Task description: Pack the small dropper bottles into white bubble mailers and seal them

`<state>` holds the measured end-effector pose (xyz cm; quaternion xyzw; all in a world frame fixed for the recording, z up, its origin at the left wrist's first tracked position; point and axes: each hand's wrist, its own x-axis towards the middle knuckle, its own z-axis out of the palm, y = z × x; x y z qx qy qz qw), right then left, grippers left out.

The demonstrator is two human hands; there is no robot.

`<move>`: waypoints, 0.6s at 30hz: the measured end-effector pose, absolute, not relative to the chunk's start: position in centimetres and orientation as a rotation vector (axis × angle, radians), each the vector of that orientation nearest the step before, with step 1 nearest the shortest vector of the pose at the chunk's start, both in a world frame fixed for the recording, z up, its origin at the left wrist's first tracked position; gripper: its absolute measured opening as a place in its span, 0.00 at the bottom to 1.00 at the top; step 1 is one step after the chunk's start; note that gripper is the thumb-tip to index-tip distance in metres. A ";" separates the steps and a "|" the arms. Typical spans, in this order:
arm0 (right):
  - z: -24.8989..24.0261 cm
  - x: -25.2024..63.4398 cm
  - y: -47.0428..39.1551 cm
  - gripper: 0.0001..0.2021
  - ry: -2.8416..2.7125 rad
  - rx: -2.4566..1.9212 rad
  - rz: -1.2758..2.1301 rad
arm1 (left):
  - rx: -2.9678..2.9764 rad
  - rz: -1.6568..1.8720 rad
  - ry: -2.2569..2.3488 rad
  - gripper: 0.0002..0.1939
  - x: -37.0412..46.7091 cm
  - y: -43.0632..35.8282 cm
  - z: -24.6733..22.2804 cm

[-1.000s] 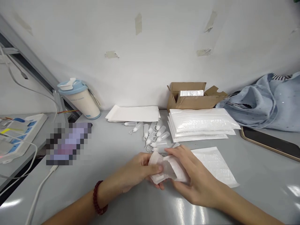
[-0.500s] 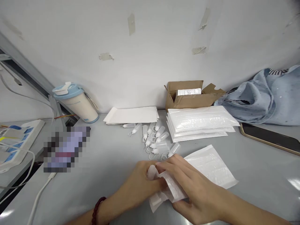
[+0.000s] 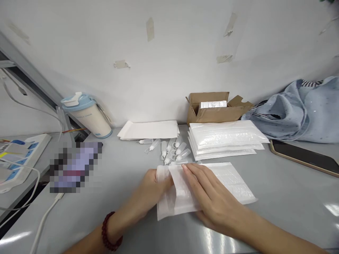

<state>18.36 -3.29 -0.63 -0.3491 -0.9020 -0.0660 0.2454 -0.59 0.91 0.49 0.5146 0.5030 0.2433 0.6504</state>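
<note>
1. Worktop point(image 3: 127, 229): carrying the whole spread. The cardboard box point(image 3: 224, 114), by the wall point(image 3: 174, 84), is serving as landmark.
2. Blue cloth point(image 3: 293, 113): lying bunched right of the box.
3. Box: standing with flaps open, probably for easy reach; holding a glossy white packet point(image 3: 213, 104). Anything deeper is hiding.
4. Mailer stack point(image 3: 227, 135): lying flat just in front of the box, loosely squared, presumably so single pieces lift off easily. Contents not showing.
5. Tumbler point(image 3: 92, 120): standing well left of the box, lid on, hiding its contents.
6. Paper stack point(image 3: 149, 129): lying left of the box.
7. Loose mailer point(image 3: 235, 185): lying nearer the person than the box, beyond the stack, partly covered by the right hand.
8. Held mailer point(image 3: 181, 201): resting between both hands, nearer the person than the box and slightly left, its mouth gaping leftward. Inside not readable.
9. Right hand point(image 3: 217, 201): fingers lying together over the held mailer, thumb side tucking beneath, seemingly steadying it.
10. Left hand point(image 3: 155, 188): thumb reaching into the mouth, seemingly spreading the layers; cannot tell whether it is pinching.
11. Small bottles point(image 3: 182, 154): lying scattered left of the box, nearer the person; translucent, contents unclear.
</note>
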 end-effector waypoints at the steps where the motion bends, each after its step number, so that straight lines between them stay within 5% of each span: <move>1: -0.9 18.4 -3.2 0.31 -2.456 -0.967 -0.256 | 1.121 0.567 1.152 0.08 -0.6 1.1 0.4; 9: -1.0 18.7 -2.7 0.21 -2.482 -0.986 -0.518 | 1.008 0.633 1.160 0.15 -1.0 1.7 -0.5; 18: -0.2 18.9 -2.2 0.18 -2.449 -0.976 -0.433 | 1.091 0.771 1.165 0.19 -0.6 1.1 -0.6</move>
